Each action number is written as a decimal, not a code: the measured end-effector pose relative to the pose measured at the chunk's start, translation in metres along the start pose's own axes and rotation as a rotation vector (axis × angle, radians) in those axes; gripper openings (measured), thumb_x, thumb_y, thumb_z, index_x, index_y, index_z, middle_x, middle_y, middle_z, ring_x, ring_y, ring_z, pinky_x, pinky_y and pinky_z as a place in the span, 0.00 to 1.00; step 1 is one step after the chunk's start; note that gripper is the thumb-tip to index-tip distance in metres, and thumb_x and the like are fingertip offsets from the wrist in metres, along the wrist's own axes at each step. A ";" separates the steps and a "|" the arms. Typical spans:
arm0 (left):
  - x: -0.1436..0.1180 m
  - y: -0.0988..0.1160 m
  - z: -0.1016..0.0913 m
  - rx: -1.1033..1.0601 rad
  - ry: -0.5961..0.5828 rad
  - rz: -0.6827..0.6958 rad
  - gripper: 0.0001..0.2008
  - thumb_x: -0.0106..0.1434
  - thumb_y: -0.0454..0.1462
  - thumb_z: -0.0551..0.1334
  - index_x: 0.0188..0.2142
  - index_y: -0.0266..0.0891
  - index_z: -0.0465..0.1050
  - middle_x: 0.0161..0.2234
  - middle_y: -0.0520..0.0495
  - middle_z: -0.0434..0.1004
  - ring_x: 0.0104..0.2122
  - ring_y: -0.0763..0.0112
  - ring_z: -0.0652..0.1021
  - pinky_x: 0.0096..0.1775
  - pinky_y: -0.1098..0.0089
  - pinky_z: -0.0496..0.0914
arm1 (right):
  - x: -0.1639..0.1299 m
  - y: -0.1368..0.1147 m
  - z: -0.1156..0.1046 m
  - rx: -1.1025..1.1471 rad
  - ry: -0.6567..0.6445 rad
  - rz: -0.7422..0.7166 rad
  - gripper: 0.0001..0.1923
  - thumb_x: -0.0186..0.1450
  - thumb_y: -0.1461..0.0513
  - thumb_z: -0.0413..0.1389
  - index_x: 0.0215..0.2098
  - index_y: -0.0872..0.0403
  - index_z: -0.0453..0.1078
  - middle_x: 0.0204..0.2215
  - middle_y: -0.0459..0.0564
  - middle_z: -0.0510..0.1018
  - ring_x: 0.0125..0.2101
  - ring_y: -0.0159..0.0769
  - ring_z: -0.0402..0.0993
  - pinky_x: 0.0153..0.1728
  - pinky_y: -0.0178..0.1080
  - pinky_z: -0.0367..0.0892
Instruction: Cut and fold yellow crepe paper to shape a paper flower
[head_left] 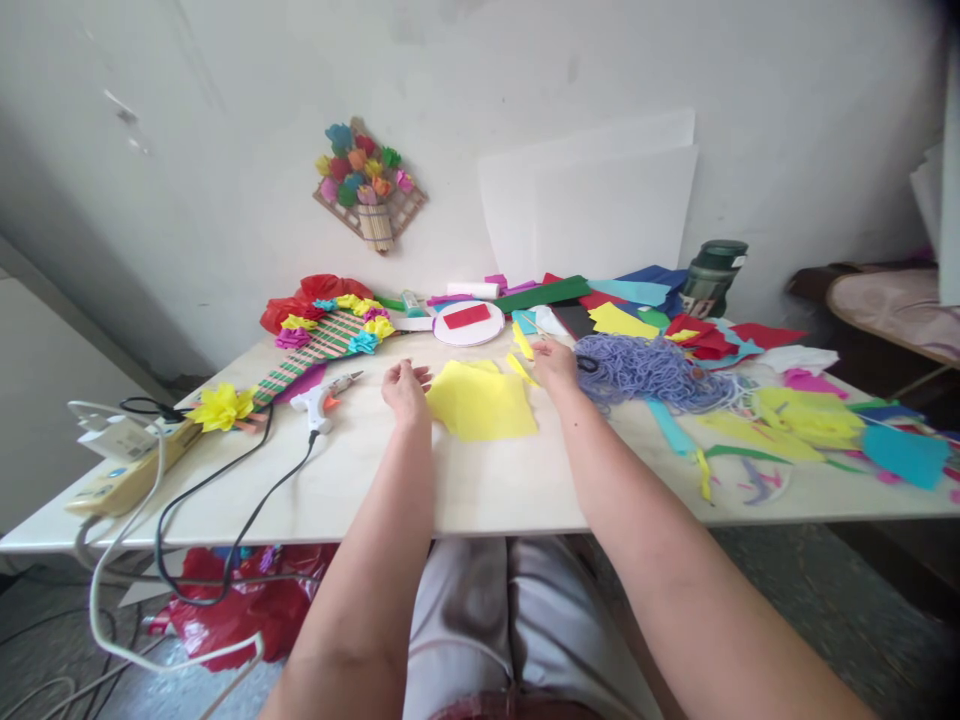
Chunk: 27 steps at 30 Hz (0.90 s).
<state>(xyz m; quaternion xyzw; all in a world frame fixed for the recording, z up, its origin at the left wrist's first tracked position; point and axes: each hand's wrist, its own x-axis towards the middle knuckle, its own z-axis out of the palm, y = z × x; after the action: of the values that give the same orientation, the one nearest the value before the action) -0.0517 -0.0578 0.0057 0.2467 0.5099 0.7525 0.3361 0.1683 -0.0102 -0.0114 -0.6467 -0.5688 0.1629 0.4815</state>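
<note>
Flat on the table lies a yellow sheet of crepe paper (pixel 484 405), wrinkled and uneven along its far edge. My left hand (pixel 406 389) is beside the sheet's left edge, fingers loosely bent and apart, with nothing visible in them. To the right of the sheet, my right hand (pixel 555 364) has its fingers closed at the end of a narrow yellow paper strip (pixel 523 341). A second yellow strip (pixel 520 369) lies just below, by the sheet's upper right corner. The exact grip of the right fingertips is small and blurred.
A glue gun (pixel 319 403) and its cord lie left, near a power strip (pixel 135 470) and a woven piece with paper flowers (pixel 311 350). Behind is a white oval (pixel 469 337). Purple yarn (pixel 649 370), coloured paper scraps and a dark bottle (pixel 712 278) stand right.
</note>
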 end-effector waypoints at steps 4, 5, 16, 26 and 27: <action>-0.001 0.001 0.000 0.009 -0.027 -0.030 0.10 0.52 0.38 0.54 0.33 0.35 0.64 0.22 0.49 0.71 0.18 0.77 0.71 0.20 0.77 0.61 | -0.009 -0.007 -0.008 -0.318 0.052 0.024 0.10 0.53 0.63 0.51 0.30 0.53 0.74 0.35 0.55 0.74 0.38 0.46 0.68 0.34 0.42 0.63; -0.001 0.001 0.000 0.010 -0.032 -0.033 0.10 0.52 0.38 0.54 0.33 0.35 0.64 0.22 0.49 0.71 0.18 0.77 0.71 0.20 0.78 0.61 | -0.012 -0.009 -0.009 -0.348 0.074 -0.013 0.10 0.53 0.63 0.51 0.30 0.53 0.74 0.36 0.55 0.74 0.39 0.46 0.67 0.34 0.41 0.63; -0.006 0.002 0.003 0.022 -0.180 -0.106 0.11 0.56 0.42 0.53 0.31 0.34 0.65 0.21 0.46 0.72 0.19 0.73 0.74 0.23 0.74 0.65 | -0.024 -0.026 -0.004 -0.564 -0.239 -0.438 0.18 0.55 0.49 0.50 0.33 0.51 0.72 0.47 0.50 0.69 0.51 0.47 0.54 0.52 0.53 0.41; -0.008 -0.001 0.003 0.111 -0.244 -0.172 0.16 0.57 0.46 0.52 0.30 0.34 0.66 0.23 0.42 0.73 0.22 0.71 0.74 0.27 0.71 0.67 | -0.017 -0.017 -0.004 -0.594 -0.295 -0.424 0.13 0.49 0.52 0.56 0.25 0.53 0.69 0.39 0.49 0.73 0.47 0.45 0.59 0.51 0.54 0.41; -0.008 -0.001 0.003 0.125 -0.247 -0.180 0.16 0.57 0.46 0.52 0.30 0.34 0.66 0.23 0.42 0.73 0.22 0.71 0.74 0.27 0.72 0.66 | -0.017 -0.017 -0.005 -0.584 -0.280 -0.428 0.11 0.49 0.53 0.56 0.25 0.53 0.69 0.38 0.49 0.73 0.45 0.44 0.61 0.50 0.53 0.43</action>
<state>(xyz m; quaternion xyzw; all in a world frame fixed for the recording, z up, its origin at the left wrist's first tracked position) -0.0441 -0.0618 0.0056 0.3111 0.5306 0.6500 0.4464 0.1570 -0.0289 -0.0011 -0.5948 -0.7734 -0.0231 0.2179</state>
